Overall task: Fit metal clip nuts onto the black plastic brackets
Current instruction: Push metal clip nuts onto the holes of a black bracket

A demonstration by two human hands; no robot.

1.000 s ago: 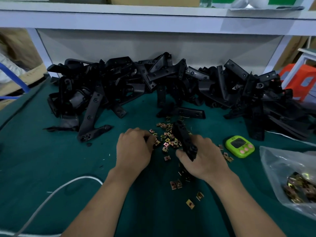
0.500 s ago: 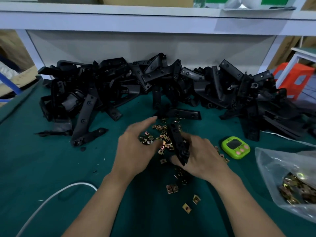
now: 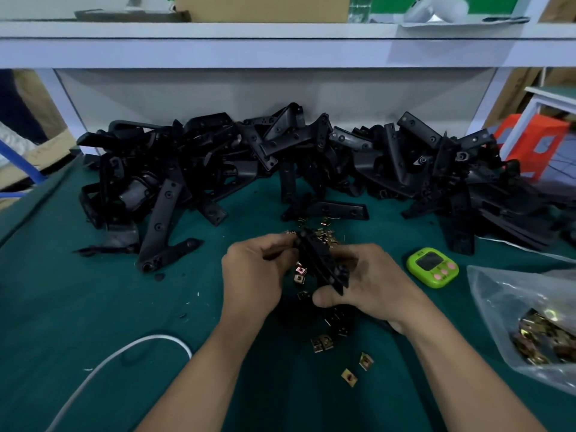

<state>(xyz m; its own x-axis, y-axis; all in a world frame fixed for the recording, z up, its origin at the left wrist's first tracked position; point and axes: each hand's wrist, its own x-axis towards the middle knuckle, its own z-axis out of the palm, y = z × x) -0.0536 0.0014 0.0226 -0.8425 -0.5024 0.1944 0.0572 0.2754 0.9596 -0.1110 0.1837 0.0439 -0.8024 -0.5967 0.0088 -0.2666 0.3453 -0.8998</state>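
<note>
Nearest, at the lower centre of the frame, a few small brass-coloured metal clip nuts (image 3: 349,377) lie loose on the green cloth tabletop (image 3: 78,307), with a white cable (image 3: 124,353) curving in at lower left. Just above them the right hand (image 3: 371,285) grips the lower end of a long black plastic bracket (image 3: 321,263), thumb underneath and fingers wrapped behind it, holding it tilted above the scattered nuts. The left hand (image 3: 252,275) has its fingers curled and pinching at the bracket's upper end; whether a nut sits between the fingertips I cannot tell. The bracket looks stiff and light, best held by its thick lower end so that the flat edge stays free; the nuts are probably small, springy and easy to drop, so each wants a firm fingertip pinch by its sides. To the right sit a lime-green digital timer (image 3: 432,267) and a clear plastic bag of more nuts (image 3: 530,322). Farthest back, a heap of black brackets (image 3: 280,157) stretches under the white shelf (image 3: 280,51). Half a second earlier the left hand was spread open above the nuts; now it has closed onto the bracket.
</note>
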